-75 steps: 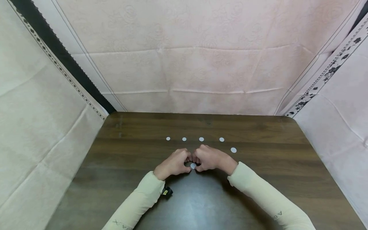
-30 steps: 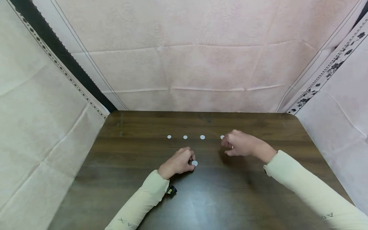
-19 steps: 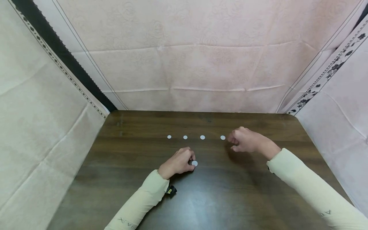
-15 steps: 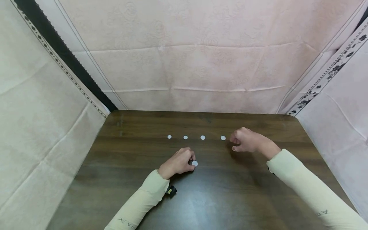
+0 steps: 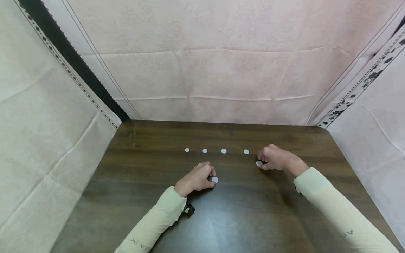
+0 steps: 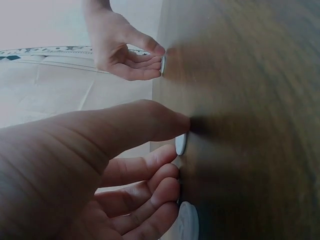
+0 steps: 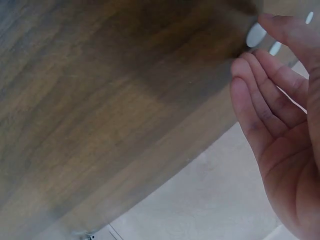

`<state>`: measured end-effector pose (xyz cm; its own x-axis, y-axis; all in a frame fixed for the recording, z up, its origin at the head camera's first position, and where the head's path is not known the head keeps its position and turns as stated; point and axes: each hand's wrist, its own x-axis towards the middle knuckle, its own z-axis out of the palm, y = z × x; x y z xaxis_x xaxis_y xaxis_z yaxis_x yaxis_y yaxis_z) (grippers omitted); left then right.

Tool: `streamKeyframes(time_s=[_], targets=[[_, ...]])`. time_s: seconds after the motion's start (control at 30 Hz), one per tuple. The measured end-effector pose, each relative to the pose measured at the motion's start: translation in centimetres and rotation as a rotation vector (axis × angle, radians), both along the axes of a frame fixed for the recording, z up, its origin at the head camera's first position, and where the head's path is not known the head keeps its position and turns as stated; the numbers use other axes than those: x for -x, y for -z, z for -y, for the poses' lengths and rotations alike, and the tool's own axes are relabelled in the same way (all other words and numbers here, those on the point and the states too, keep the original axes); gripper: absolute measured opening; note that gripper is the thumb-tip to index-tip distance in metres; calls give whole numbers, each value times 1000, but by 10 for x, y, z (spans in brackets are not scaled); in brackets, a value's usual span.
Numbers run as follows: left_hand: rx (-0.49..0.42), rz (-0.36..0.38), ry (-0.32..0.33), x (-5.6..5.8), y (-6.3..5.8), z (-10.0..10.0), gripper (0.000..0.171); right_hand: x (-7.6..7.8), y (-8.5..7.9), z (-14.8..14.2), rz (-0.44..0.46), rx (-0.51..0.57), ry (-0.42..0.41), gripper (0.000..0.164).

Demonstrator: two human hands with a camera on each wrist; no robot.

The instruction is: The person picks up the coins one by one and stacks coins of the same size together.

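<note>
Grips a flat, round white disc (image 5: 214, 180) on the brown wood-grain tabletop (image 5: 202, 225) with the left hand (image 5: 195, 178), from the left of that disc, setting thumb to the near edge and curling index finger to the far edge. To the right of the same disc and farther back, pinches a second flat, round white disc (image 5: 258, 163) between thumb and curled fingers of the right hand (image 5: 274, 158); too small to tell whether lying fully flat or slightly raised. Beyond the left-hand disc, has a row of four round white discs (image 5: 224, 151) spaced apart, two toward its left and two toward its right.

Slants the left forearm in from the near left of that disc and the right forearm in from well to its right, turning both palms inward. Wears pale cream sleeves (image 5: 335, 211) with dark lettering, plus a small black device (image 5: 188, 209) at the left cuff, near and to the left of the disc. Faces a creased pale pink cloth (image 5: 202, 77) far beyond the disc, between whitish cloth panels (image 5: 63, 140) well out to its left and right.
</note>
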<state>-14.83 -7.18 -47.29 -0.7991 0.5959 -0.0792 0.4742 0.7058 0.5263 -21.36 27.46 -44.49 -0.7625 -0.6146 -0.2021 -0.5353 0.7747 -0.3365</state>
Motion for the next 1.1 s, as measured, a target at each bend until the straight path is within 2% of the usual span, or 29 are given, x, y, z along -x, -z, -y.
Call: streamKeyframes(time_s=[0.1,0.23,0.33,0.57,0.73,0.9,1.1], targets=[[-6,2,6,0,0,0,12,1,1,-1,14,0,-2,6],[-9,-11,11,0,0,-1,12,4,-2,0,49,-3,-33,28],[-9,-12,8,0,-1,-2,11,8,-7,3,63,-30,-64,37],[-12,-25,3,1,-5,-5,11,14,-16,9,44,-139,-79,54],[-6,-28,6,2,-4,-4,11,14,-13,13,32,-185,-75,54],[2,-30,6,2,-2,-1,11,14,-5,18,-27,-241,-72,50],[4,-28,3,0,0,1,12,12,3,19,-71,-258,-75,35]])
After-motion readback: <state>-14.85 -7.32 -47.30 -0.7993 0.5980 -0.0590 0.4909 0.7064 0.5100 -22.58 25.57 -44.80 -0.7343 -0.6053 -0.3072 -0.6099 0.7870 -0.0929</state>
